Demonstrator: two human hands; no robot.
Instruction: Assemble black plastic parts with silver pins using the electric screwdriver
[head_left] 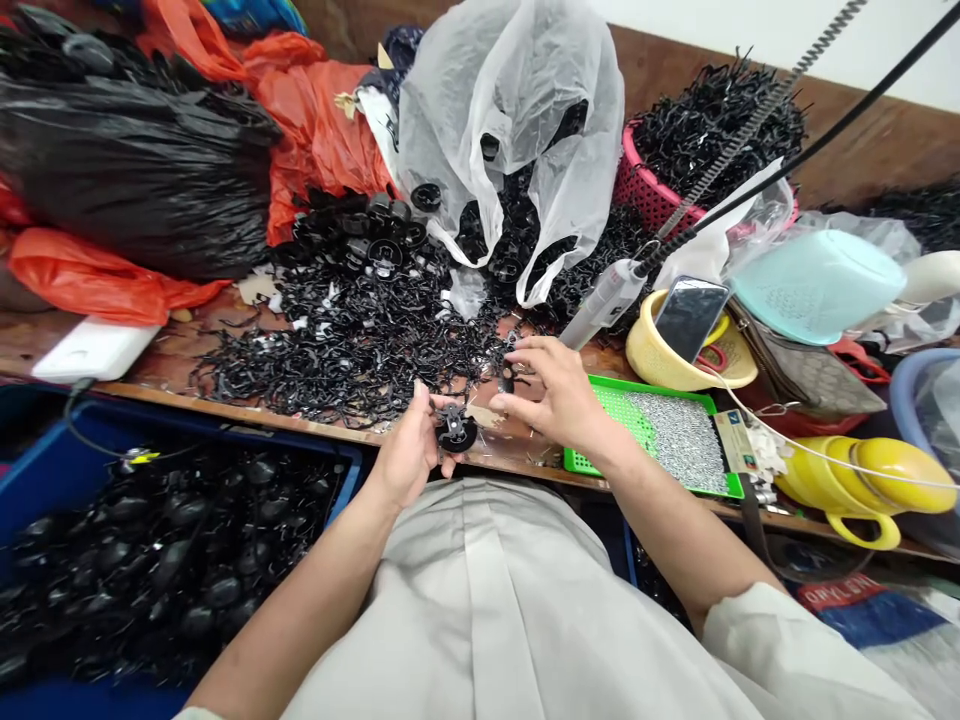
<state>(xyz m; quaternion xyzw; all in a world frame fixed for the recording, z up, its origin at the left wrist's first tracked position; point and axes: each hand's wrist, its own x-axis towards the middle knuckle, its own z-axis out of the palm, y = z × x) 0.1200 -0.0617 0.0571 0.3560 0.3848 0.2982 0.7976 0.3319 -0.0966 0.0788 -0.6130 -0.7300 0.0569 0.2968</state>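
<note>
My left hand (409,450) grips a round black plastic part (455,430) just above the front edge of the wooden bench (187,350). My right hand (555,395) hovers beside it, pinching a small black piece (508,380) between thumb and fingers. Right behind both hands lies a heap of thin black plastic clips (352,345), with several round black parts (379,235) piled further back.
A green tray of small silver screws (675,435) sits right of my right hand. An electric screwdriver (604,300) hangs on a cord. A blue crate of black parts (172,560) stands below left. Plastic bags, a pink basket, a yellow bowl with a phone (688,320) crowd the back.
</note>
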